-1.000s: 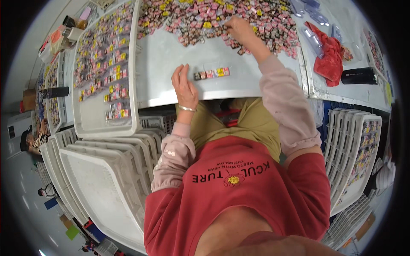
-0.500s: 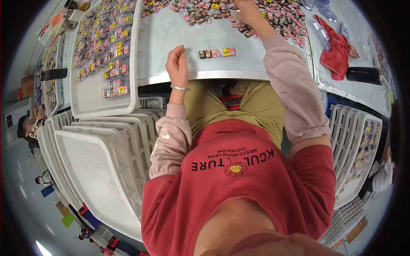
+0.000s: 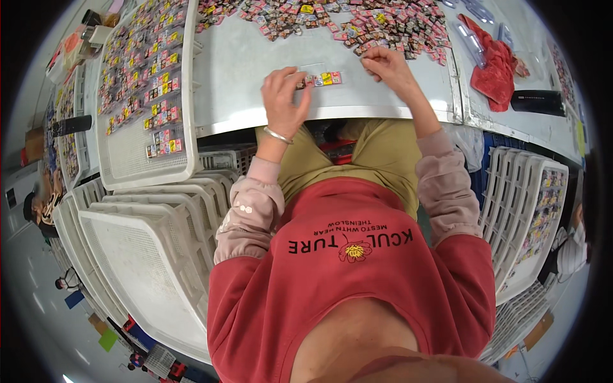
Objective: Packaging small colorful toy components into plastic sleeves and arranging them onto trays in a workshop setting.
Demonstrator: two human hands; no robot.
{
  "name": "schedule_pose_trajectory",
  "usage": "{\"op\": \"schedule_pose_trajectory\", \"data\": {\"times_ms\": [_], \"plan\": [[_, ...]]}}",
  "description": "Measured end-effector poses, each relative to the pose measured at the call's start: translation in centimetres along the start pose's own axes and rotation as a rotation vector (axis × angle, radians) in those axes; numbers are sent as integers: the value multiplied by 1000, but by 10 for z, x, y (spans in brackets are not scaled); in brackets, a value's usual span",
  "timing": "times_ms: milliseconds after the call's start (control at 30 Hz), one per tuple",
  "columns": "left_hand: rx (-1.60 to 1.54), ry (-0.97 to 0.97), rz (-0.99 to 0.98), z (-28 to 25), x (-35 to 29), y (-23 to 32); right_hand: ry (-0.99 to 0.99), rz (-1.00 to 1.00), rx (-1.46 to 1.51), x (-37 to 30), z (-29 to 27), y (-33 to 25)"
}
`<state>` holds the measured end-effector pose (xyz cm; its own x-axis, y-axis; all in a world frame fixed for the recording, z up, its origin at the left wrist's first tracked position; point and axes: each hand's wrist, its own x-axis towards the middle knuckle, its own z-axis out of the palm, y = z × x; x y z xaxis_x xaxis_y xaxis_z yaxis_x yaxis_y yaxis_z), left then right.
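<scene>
On the table in front of me lies a short row of small square printed pieces (image 3: 329,78) in pink, yellow and black, with a clear plastic edge showing behind it. My left hand (image 3: 284,99), a bracelet at its wrist, covers the left end of this row; its fingers are curved and its thumb stands apart. Whether it touches the row I cannot tell. To the right of the row is my right hand (image 3: 388,69), thumb and fingertips pinched together. Anything between them is too small to make out. A wide pile of similar loose pieces (image 3: 396,29) spreads behind both hands.
At left, a white tray (image 3: 137,171) holds many filled clear packs (image 3: 163,116). Stacked white trays (image 3: 137,255) stand below it, and more trays (image 3: 520,217) stand at right. A red cloth (image 3: 491,70) and a black cylinder (image 3: 538,102) lie on the right-hand table.
My right hand has come back from the pile toward the row, fingers pinched. My left hand has moved right, over the row's left end. The view has shifted slightly.
</scene>
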<state>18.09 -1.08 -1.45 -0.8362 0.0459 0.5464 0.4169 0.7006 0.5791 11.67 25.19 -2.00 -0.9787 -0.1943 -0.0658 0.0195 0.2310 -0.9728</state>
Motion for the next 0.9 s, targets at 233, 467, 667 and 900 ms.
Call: {"op": "schedule_pose_trajectory", "data": {"times_ms": [233, 467, 667, 900], "plan": [[11, -282, 251, 30, 0, 12, -30, 220, 464, -10, 15, -2], [-131, 80, 82, -14, 23, -20, 30, 185, 80, -11, 9, 1], [-29, 172, -125, -51, 3, -45, 87, 182, -196, -7, 14, -16], [-15, 26, -10, -13, -10, -14, 135, -145, -436, -12, 7, 4]]}}
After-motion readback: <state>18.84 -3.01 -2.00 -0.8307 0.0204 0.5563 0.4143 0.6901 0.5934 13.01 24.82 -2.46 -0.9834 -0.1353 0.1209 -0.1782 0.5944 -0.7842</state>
